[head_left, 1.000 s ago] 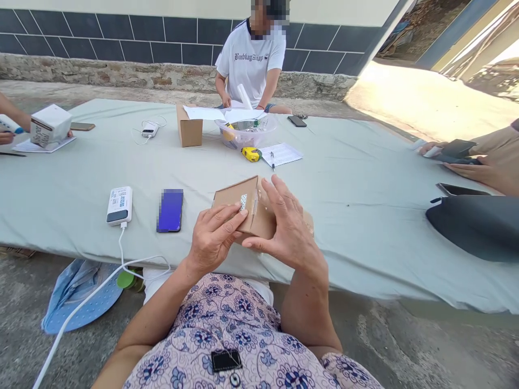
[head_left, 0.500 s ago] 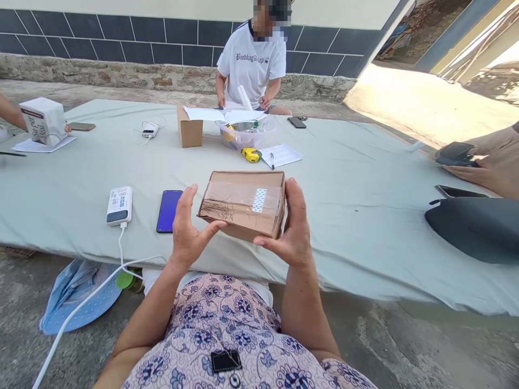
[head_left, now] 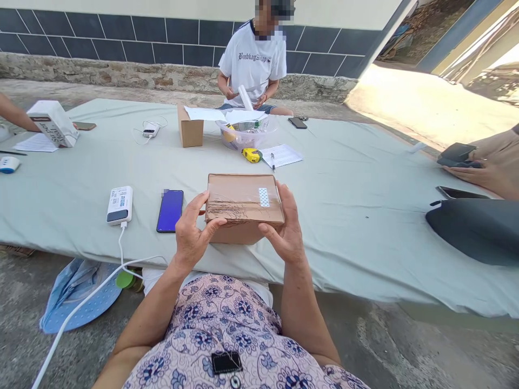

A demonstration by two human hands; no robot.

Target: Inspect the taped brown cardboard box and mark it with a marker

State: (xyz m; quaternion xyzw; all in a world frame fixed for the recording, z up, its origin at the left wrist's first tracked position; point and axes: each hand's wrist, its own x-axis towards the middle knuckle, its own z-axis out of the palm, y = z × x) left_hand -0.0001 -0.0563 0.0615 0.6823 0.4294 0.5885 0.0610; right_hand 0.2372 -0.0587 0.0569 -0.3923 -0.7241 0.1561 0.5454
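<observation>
A brown cardboard box (head_left: 239, 202) is between my two hands, close to the near edge of the cloth-covered table (head_left: 357, 178). Clear tape runs across its top, with a small blue-and-white patterned strip at the right and dark creases at the front left. My left hand (head_left: 192, 229) grips the left side, its thumb at the front top edge. On the right side, my right hand (head_left: 287, 227) is wrapped round the corner, thumb also on the front edge. A phone with a blue screen (head_left: 170, 210) lies just left of my left hand.
A white power bank (head_left: 119, 205) with a cable sits at the left. Beyond the box are a yellow tape measure (head_left: 252, 155), a paper with a pen, a plastic basin (head_left: 263, 135) and another carton (head_left: 190, 132). A dark cap (head_left: 474, 227) lies at right. Other people sit around the table.
The box has turned level and come down toward the table, with my hands shifting along its sides. At far left, another person's hand has tilted and moved a white box rightward.
</observation>
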